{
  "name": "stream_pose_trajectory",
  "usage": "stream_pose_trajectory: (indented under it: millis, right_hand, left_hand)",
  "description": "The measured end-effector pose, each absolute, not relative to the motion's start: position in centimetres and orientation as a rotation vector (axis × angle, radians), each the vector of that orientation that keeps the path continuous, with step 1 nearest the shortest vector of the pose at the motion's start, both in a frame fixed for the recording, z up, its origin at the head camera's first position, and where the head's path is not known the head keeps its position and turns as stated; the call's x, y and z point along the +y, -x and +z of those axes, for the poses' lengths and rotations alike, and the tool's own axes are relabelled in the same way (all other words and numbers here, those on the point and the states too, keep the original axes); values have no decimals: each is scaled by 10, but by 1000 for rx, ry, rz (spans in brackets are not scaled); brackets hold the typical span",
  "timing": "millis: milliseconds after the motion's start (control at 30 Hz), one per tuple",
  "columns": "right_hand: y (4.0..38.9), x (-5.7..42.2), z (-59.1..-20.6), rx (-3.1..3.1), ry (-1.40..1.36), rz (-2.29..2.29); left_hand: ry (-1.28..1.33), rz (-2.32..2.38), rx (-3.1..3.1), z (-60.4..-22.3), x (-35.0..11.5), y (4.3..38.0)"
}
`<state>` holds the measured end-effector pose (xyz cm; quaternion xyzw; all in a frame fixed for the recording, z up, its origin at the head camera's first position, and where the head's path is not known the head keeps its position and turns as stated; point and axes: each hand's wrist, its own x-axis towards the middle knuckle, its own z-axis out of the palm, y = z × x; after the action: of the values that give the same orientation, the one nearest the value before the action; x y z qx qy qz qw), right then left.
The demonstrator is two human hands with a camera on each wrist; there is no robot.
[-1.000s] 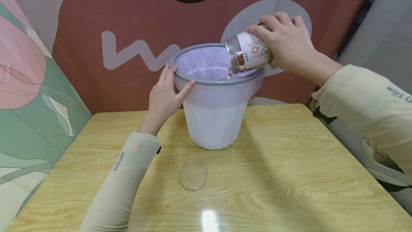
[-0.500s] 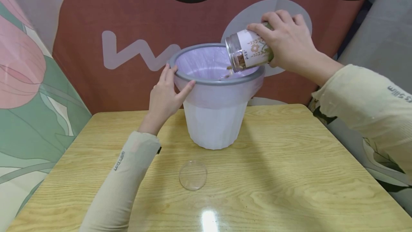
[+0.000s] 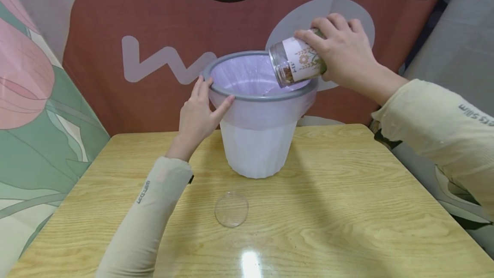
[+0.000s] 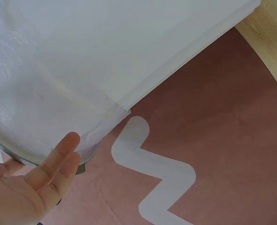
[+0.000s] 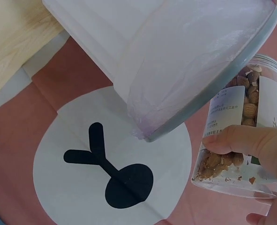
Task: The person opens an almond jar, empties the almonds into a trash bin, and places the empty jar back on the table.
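A white trash can with a grey rim stands on the table, lined with a thin purple bag folded over its edge. My left hand rests on the left of the rim, fingers fairly straight against the bagged side. My right hand grips a clear plastic jar with a flowered label, tilted mouth-down over the right of the opening. Brown nuts show through its wall in the right wrist view, along with broken shell bits near its base. The trash can's lower inside is hidden.
A clear round lid lies on the wooden table in front of the trash can. Close behind hangs a red printed cloth, with a flowered curtain on the left and a grey one on the right.
The jar stays tilted at nearly the same spot. Pieces seen falling from its mouth earlier no longer show there, and fewer nuts show near its mouth. The left hand has not moved.
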<state>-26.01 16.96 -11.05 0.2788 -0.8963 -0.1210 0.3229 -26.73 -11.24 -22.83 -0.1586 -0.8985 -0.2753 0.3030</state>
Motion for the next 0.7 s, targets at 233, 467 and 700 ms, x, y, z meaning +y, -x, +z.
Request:
stream_pose_trajectory:
  millis: [233,467,700]
  right_hand:
    - [260,169,-112,-2335,-749,-328]
    - [260,170,-113,-2309,-760,-324]
    - [261,170,-114,-2291,-769,-321]
  left_hand:
    - [418,-730,-2381,-229,-112,267]
    - [416,-724,-2384,-229,-112,268]
    - [414,-720,-2389,-229,-112,268]
